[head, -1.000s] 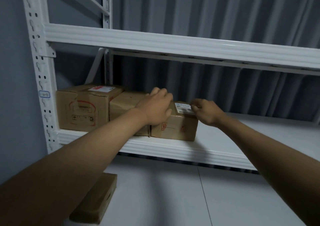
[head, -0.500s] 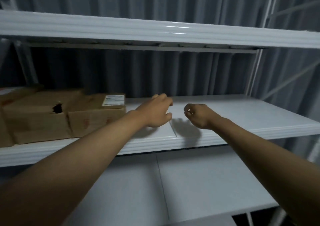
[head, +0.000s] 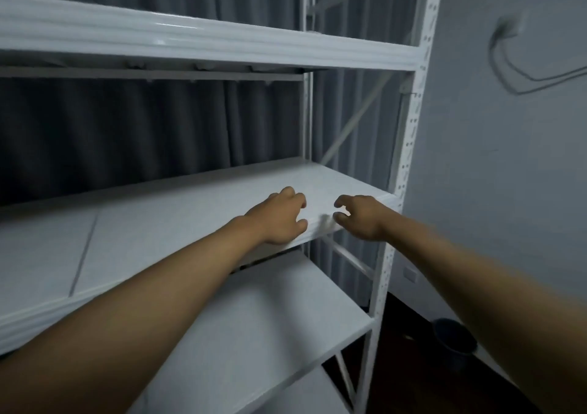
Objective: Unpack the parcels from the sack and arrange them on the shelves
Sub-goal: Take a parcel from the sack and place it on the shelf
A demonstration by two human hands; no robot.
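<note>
We see no parcel or sack in view, so we cannot tell which way they lie. Our left hand (head: pixel 279 216) and right hand (head: pixel 359 216) hover side by side over the front edge of the white metal shelf (head: pixel 158 223), arms outstretched, fingers loosely curled, holding nothing.

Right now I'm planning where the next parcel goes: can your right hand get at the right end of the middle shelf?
Probably yes. The right hand hangs empty just above the middle shelf near its right end, with nothing between them.
</note>
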